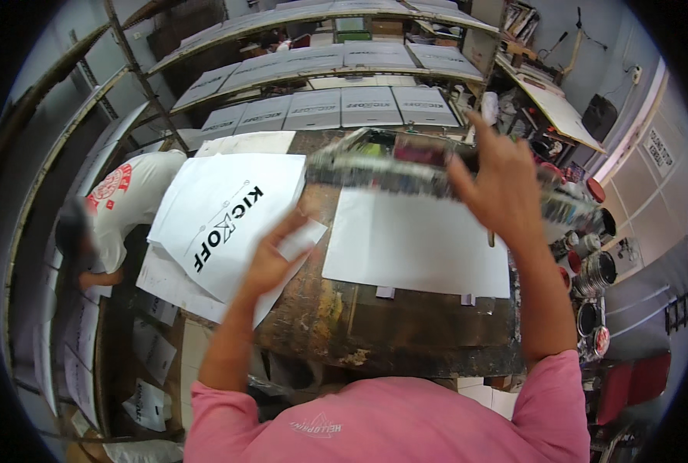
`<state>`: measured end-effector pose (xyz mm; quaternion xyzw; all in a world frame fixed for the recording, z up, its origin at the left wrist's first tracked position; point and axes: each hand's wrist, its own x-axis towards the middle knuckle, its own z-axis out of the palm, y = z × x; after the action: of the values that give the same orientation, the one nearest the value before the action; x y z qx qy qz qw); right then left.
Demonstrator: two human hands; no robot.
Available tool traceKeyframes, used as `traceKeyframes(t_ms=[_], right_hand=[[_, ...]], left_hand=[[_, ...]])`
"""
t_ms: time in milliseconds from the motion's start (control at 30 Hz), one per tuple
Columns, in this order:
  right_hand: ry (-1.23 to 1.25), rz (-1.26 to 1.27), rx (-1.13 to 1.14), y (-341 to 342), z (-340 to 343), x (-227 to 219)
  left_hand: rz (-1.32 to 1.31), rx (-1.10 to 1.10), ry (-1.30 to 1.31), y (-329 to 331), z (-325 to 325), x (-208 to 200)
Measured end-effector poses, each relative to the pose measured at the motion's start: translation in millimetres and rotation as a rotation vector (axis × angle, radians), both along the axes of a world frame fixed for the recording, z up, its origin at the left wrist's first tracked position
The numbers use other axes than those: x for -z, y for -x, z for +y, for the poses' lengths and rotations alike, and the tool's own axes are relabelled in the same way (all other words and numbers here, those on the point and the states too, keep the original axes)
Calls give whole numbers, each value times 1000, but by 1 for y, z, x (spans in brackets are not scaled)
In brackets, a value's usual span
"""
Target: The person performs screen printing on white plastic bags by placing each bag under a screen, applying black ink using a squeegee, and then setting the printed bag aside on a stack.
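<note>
My left hand point(273, 256) is slightly blurred, its fingers stretched apart over the right edge of a printed white bag or sheet point(228, 202). Black lettering and a thin line drawing show on that piece, which lies on a stack of others. My right hand point(500, 181) is raised at the near side of a screen-printing frame point(382, 171), thumb and forefinger spread. The frame is tilted up and smeared by motion; its edges are caked with paint. Beneath it a blank white sheet point(413, 247) lies on the dark worktable point(313, 316). A short wooden piece point(491, 238) shows below my right hand.
Shelves point(321, 75) at the back and left hold rows of printed white pieces. Another person point(132, 193) bends over at the left. Paint cans point(595, 274) stand along the right side of the table. A side table point(556, 108) stands at the back right.
</note>
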<state>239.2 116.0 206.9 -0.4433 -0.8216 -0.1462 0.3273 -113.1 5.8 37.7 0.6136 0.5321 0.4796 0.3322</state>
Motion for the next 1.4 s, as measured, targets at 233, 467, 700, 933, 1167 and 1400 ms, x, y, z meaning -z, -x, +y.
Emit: traceKeyframes(t_ms=[233, 467, 700, 933, 1167, 1400], right_hand=[[506, -302, -215, -40, -65, 149], [621, -224, -205, -33, -90, 240], [417, -172, -243, -16, 27, 273], [278, -154, -165, 11, 201, 291], [360, -278, -182, 13, 258, 266], [801, -316, -273, -30, 51, 206]], left_hand=[[-1307, -121, 385, -144, -86, 51], [-1242, -245, 636, -128, -88, 131], [-1125, -379, 675, -137, -88, 127], [-1121, -384, 668, -134, -92, 140], [-1057, -262, 631, -131, -93, 143], [-1099, -206, 534, -135, -91, 147]])
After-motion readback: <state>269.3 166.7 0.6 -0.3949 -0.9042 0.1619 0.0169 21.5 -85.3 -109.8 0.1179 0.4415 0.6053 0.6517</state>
